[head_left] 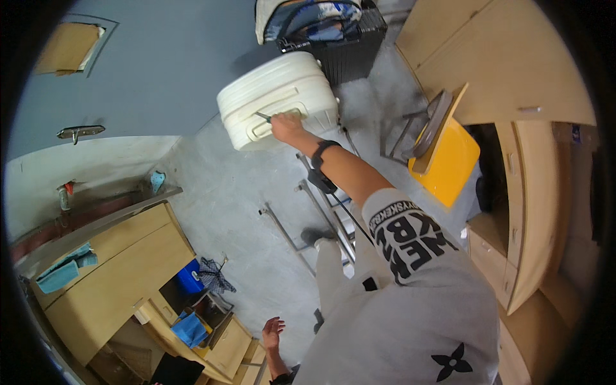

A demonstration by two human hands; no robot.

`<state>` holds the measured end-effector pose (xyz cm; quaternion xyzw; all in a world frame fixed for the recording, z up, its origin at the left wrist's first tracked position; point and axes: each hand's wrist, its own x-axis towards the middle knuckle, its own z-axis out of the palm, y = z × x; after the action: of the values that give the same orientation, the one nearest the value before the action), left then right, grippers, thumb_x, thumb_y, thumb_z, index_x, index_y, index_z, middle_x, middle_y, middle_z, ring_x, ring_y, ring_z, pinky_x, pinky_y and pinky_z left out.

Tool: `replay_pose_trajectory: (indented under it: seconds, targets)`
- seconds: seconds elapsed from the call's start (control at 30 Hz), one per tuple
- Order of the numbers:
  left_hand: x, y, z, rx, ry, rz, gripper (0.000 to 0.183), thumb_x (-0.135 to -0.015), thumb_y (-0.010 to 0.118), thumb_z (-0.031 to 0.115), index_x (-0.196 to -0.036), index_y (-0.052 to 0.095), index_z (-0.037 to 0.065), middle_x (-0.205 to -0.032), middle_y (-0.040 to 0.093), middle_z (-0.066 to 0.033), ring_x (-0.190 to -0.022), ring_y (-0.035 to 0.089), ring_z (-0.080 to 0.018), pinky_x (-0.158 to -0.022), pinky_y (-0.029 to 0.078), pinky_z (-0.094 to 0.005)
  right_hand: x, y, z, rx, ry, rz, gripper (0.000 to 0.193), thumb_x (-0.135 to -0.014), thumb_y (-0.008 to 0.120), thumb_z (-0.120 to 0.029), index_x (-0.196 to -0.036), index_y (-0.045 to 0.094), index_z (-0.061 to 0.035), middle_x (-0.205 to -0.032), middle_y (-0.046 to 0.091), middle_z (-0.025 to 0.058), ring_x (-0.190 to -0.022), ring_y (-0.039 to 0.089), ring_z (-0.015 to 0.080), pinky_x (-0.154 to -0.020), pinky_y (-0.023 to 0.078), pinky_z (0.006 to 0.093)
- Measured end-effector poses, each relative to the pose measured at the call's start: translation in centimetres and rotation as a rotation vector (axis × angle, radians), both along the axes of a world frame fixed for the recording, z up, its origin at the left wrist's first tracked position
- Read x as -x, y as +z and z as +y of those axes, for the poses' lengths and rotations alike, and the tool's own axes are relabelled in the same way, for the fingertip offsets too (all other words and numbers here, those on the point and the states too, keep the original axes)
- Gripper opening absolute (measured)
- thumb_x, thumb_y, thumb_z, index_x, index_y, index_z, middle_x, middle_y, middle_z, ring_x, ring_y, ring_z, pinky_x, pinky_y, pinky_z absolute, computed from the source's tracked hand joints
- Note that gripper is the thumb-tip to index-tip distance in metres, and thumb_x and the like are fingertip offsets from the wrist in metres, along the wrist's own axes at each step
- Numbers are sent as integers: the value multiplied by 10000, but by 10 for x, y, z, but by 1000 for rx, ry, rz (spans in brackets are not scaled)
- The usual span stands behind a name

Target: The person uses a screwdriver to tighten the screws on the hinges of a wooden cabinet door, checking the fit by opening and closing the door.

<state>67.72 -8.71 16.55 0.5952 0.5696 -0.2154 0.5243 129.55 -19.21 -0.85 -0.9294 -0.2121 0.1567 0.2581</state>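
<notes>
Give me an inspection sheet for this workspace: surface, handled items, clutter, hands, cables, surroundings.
Surface: grey floor, pale streaks.
Handled items: white case; slim dark piece beside the right hand.
Clutter: tubular metal frame near the person's legs; dark checked fabric; yellow chair.
Hands: right, fingers curled at the case's side, exact grip unclear; left hand half open, nothing seen in it.
Cables: black cable from a small black box below the right wristband, running toward the body.
Surroundings: wood-toned cabinets left and right; ridged black box beyond the case.
</notes>
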Motion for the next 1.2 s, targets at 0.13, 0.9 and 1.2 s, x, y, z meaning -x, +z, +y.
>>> replay_pose_trajectory:
  seconds: [0.13,0.9,1.2]
  targets:
    - [19,8,-4,10,23,33,293,-870,514,258,-1064,553,42,-884,632,-79,-768,602,-165,-666,458,-283,5,-5,21,-36,-83,84,208,-774,510,-165,-868,647,-39,-887,629,185,-850,616,322,-758,470,417]
    - [-157,-51,64,156,-461,-68,325,-845,540,321,-1028,565,54,-854,623,-77,-758,601,-172,-655,466,-290,224,-10,-332,-1795,-2151,809,148,-871,439,-190,-764,388,-102,-581,425,30,-400,341,93,-332,226,205]
    - [-220,-35,89,120,-700,-31,287,-852,506,264,-1044,564,59,-861,636,-90,-739,611,-181,-626,471,-297,421,12,-599,-1290,-2180,-338,168,-829,536,-206,-726,487,-82,-548,451,2,-358,352,111,-323,295,257]
